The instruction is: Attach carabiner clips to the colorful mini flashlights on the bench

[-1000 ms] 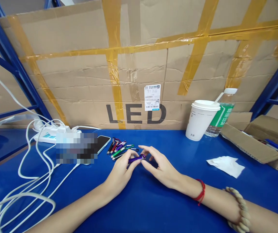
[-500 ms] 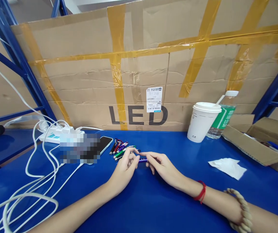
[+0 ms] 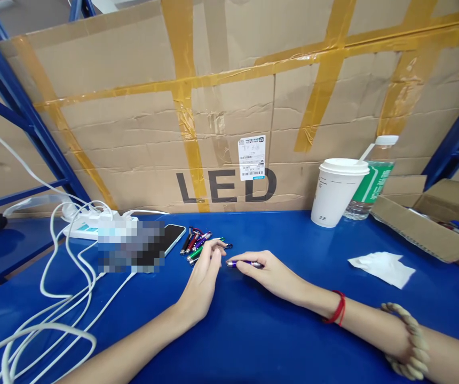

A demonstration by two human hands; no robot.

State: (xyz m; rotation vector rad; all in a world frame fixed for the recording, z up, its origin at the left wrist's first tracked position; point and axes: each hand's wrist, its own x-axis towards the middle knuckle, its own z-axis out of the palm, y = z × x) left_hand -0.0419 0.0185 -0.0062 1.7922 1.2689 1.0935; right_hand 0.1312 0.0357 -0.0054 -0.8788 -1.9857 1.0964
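My right hand (image 3: 267,274) grips a small purple penlight (image 3: 239,264) between thumb and fingers. Its silver tip points left, toward my other hand, and its rear end is partly covered by my fingers. My left hand (image 3: 201,285) is apart from the purple penlight, with its fingers stretched out and nothing visible in them. Just behind the left fingers lies a pile of similar slim metal penlights (image 3: 196,241) in black, red, purple and green. Part of that pile is hidden by the left hand.
A phone (image 3: 175,237) lies left of the pile, beside a blurred patch. White cables (image 3: 69,296) run from a power strip (image 3: 79,230). Toward the right are a lidded paper cup (image 3: 333,194), a water bottle (image 3: 373,184), a crumpled tissue (image 3: 384,268) and an open cardboard box (image 3: 417,234).
My left hand has let go of the purple penlight and its fingers have straightened. The penlight now sits in my right hand alone, its silver tip uncovered. The view has shifted slightly.
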